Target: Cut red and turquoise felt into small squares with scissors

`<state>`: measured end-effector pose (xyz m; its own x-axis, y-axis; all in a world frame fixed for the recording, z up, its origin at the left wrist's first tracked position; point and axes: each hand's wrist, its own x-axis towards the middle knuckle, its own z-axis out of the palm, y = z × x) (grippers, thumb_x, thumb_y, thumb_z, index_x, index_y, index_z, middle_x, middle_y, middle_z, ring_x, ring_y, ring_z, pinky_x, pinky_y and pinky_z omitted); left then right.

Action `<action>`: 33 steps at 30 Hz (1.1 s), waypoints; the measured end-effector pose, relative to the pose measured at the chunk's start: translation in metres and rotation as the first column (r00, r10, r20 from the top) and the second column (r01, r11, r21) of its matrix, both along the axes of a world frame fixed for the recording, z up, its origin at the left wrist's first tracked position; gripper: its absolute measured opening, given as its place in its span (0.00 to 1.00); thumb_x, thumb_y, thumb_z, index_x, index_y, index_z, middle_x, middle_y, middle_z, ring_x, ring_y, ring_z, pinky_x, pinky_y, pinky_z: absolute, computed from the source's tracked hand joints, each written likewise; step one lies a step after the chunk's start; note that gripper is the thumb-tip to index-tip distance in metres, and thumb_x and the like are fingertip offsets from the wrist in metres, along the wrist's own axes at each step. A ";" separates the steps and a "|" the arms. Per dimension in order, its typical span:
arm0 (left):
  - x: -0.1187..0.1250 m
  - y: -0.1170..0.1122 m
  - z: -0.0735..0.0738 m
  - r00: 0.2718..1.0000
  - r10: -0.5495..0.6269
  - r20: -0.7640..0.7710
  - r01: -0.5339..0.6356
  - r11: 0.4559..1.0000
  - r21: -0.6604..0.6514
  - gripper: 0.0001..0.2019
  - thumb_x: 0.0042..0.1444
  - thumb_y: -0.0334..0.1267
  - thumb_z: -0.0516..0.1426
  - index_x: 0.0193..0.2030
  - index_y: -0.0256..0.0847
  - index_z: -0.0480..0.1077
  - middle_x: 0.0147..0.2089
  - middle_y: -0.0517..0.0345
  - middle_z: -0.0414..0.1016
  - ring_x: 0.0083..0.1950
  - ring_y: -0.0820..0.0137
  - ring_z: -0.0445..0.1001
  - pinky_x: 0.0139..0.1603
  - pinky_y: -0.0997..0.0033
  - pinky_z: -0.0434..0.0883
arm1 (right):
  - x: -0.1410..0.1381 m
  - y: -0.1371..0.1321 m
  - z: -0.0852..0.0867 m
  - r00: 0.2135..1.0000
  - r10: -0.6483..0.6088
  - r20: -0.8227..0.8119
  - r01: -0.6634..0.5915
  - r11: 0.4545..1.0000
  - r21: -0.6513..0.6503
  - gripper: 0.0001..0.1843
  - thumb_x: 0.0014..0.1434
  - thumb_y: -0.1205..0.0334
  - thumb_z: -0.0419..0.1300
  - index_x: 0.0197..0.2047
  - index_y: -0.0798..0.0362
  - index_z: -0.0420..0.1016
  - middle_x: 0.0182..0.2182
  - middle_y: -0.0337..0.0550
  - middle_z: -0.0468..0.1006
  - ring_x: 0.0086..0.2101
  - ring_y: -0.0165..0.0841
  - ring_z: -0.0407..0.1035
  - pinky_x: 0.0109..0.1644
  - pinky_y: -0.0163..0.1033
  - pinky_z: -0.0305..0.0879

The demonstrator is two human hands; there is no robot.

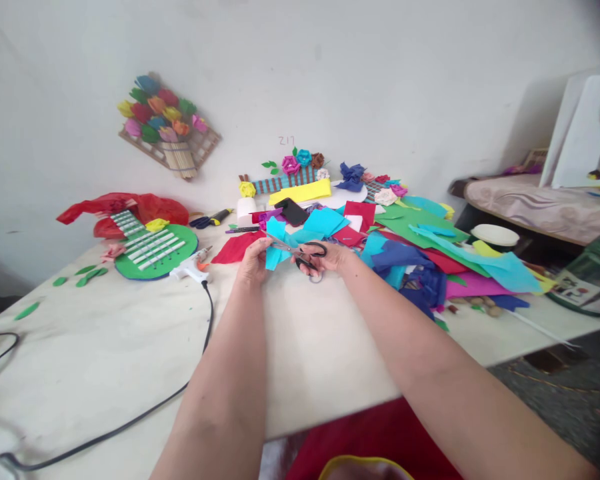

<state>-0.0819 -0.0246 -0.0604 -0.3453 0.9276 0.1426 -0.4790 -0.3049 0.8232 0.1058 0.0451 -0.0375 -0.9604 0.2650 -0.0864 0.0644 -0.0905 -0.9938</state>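
My left hand pinches the left edge of a small piece of light blue paper. Its fingers are closed on the sheet, above the table. In my right hand is a pair of scissors with black handles, fingers wrapped round the loops. The blades point left and lie across the blue piece, near my left fingertips. Whether they are cutting at this instant I cannot tell. Just behind the hands lie more light blue sheets and a red piece.
A white glue gun with a black cord lies left, beside a green round craft piece. Coloured paper scraps are heaped at the right. A glass jar stands at the right edge. Green paper leaves lie far left.
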 end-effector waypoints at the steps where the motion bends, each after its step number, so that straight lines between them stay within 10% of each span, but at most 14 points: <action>1: 0.000 0.000 0.000 1.000 0.008 0.007 -0.008 1.000 -0.008 0.08 0.35 0.34 0.63 0.25 0.36 0.72 0.25 0.59 0.73 0.28 0.71 0.71 0.34 0.70 0.69 | 0.001 0.001 0.000 1.000 -0.005 0.001 0.005 1.000 0.013 0.23 0.53 0.46 0.57 0.39 0.61 0.68 0.21 0.42 0.75 0.15 0.27 0.65 0.16 0.31 0.61; 13: -0.001 0.004 0.000 1.000 0.021 0.007 -0.021 0.998 -0.054 0.09 0.36 0.34 0.65 0.28 0.34 0.74 0.24 0.58 0.73 0.24 0.75 0.68 0.26 0.75 0.67 | 0.046 0.018 0.005 0.967 -0.203 -0.151 0.221 0.969 0.110 0.25 0.47 0.43 0.57 0.36 0.59 0.70 0.17 0.39 0.71 0.13 0.25 0.56 0.13 0.31 0.48; 23: 0.008 0.000 -0.001 0.971 -0.155 -0.181 0.149 0.988 -0.049 0.13 0.34 0.37 0.68 0.27 0.34 0.74 0.23 0.58 0.72 0.22 0.77 0.67 0.24 0.76 0.64 | 0.000 0.013 0.003 0.619 -0.734 -0.279 0.768 0.640 0.020 0.22 0.38 0.59 0.69 0.37 0.56 0.68 0.21 0.37 0.73 0.20 0.27 0.69 0.16 0.27 0.49; 33: 0.014 -0.001 -0.002 0.949 -0.183 -0.256 0.174 0.983 -0.058 0.13 0.35 0.39 0.68 0.26 0.35 0.73 0.22 0.59 0.71 0.20 0.77 0.65 0.21 0.76 0.62 | -0.019 0.000 0.008 0.573 -0.774 -0.268 0.809 0.586 0.037 0.18 0.41 0.66 0.66 0.36 0.55 0.67 0.18 0.30 0.67 0.18 0.24 0.63 0.22 0.29 0.57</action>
